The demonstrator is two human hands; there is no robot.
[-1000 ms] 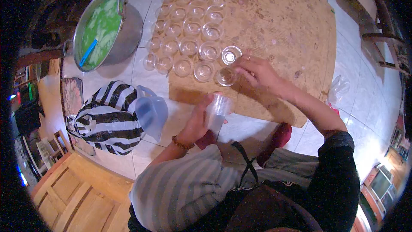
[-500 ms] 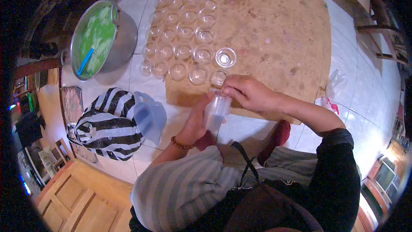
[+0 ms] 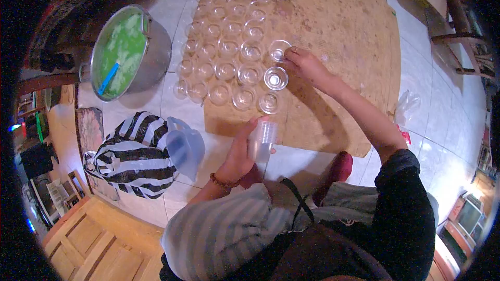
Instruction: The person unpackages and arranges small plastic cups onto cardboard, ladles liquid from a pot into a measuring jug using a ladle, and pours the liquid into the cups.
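My left hand (image 3: 240, 152) is wrapped round a stack of clear plastic cups (image 3: 264, 140), held above the floor near my knees. Out over the board, my right hand (image 3: 307, 66) pinches the rim of a single clear plastic cup (image 3: 279, 49). That cup is at the right side of the rows of cups, just beyond another cup (image 3: 276, 78). Several more clear cups (image 3: 226, 69) stand in rows on the brown board (image 3: 344, 36), to the left of my right hand.
At the left stands a large metal pot (image 3: 158, 47) of green liquid with a blue handle (image 3: 109, 78) in it. Nearer are a black-and-white striped bag (image 3: 138, 158) and a translucent blue pitcher (image 3: 186, 151). A clear plastic bag (image 3: 408, 106) lies right of the board.
My right hand has moved from the stack, forward and right, carrying a cup out to the rows. My left hand still holds the stack in nearly the same place.
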